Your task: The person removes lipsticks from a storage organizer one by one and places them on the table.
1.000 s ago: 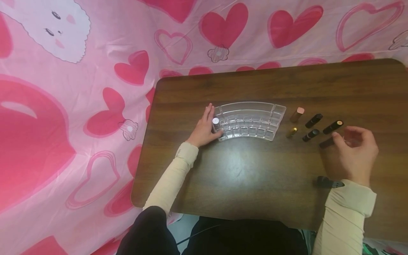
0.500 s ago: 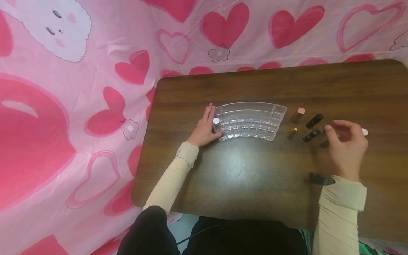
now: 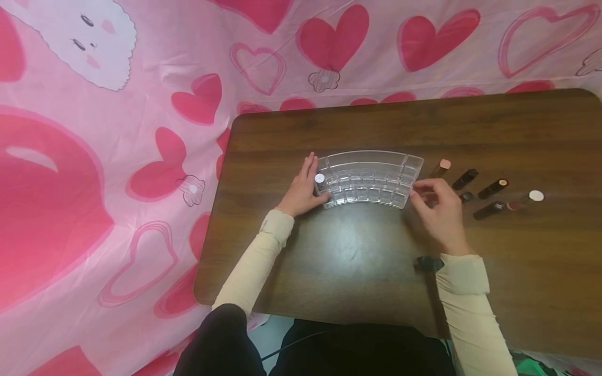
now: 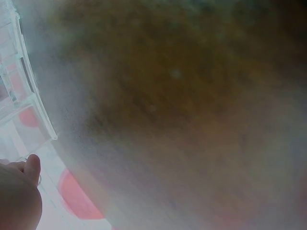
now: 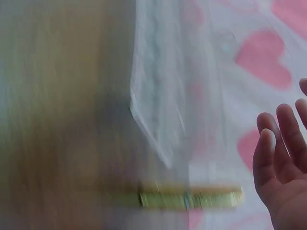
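Note:
A clear curved lipstick organizer (image 3: 367, 158) with rows of small slots lies on the table. One white-capped tube (image 3: 320, 178) stands in its left end. My left hand (image 3: 301, 193) rests along that end, fingers straight beside it and thumb at the front corner. At the opposite end, my right hand (image 3: 441, 211) has its fingertips close to the organizer's right edge. A gold lipstick (image 5: 192, 198) shows just beyond the loosely bent, empty fingers in the right wrist view; in the head view the hand mostly hides it.
Right of my right hand stand a rose-gold lipstick (image 3: 442, 167), several black lipsticks (image 3: 493, 189) and a tube with a white cap (image 3: 535, 196). They share the brown wooden table (image 3: 357, 250) with the organizer. A pink heart-print cloth (image 3: 263, 62) hangs behind.
My right hand has moved left from beside the white-capped tube, past the black lipsticks, to the organizer's right end. My left hand has stayed at the organizer's left end.

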{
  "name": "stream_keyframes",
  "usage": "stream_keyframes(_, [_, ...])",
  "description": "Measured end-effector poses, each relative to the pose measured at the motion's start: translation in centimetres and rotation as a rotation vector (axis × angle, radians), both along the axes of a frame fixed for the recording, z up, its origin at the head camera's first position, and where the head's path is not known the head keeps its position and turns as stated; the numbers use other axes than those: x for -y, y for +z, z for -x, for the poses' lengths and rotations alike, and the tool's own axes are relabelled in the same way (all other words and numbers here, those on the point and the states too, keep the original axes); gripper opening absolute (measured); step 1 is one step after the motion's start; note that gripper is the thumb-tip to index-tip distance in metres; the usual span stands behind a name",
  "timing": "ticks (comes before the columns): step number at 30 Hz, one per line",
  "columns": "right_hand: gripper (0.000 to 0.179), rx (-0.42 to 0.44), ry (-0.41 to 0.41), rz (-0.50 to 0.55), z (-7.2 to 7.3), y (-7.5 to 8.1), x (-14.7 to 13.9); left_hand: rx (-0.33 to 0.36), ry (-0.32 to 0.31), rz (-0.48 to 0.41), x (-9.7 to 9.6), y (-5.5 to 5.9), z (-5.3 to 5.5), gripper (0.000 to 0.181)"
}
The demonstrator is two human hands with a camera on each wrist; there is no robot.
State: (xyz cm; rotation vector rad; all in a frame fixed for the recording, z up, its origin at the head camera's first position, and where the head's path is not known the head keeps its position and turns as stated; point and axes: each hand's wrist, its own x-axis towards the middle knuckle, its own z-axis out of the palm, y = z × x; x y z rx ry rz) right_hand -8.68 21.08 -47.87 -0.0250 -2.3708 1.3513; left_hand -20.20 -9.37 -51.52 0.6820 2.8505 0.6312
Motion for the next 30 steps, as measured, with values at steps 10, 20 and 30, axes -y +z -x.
stream_keyframes(10, [0.033, 0.11, 0.349, -0.109, 1.7, -0.4, 4.3, 0.007, 0.002, 0.002, -0.1, 0.0, 0.1, 0.103])
stream_keyframes(20, [0.04, 0.219, 0.467, -0.18, 3.8, -0.1, 7.3, 0.017, 0.015, 0.005, -0.2, 0.2, 0.0, 0.105])
stream_keyframes(30, [0.044, 0.168, 0.493, -0.197, 5.5, 0.1, 10.2, -0.003, 0.009, 0.023, -0.1, 0.0, 0.1, 0.105])
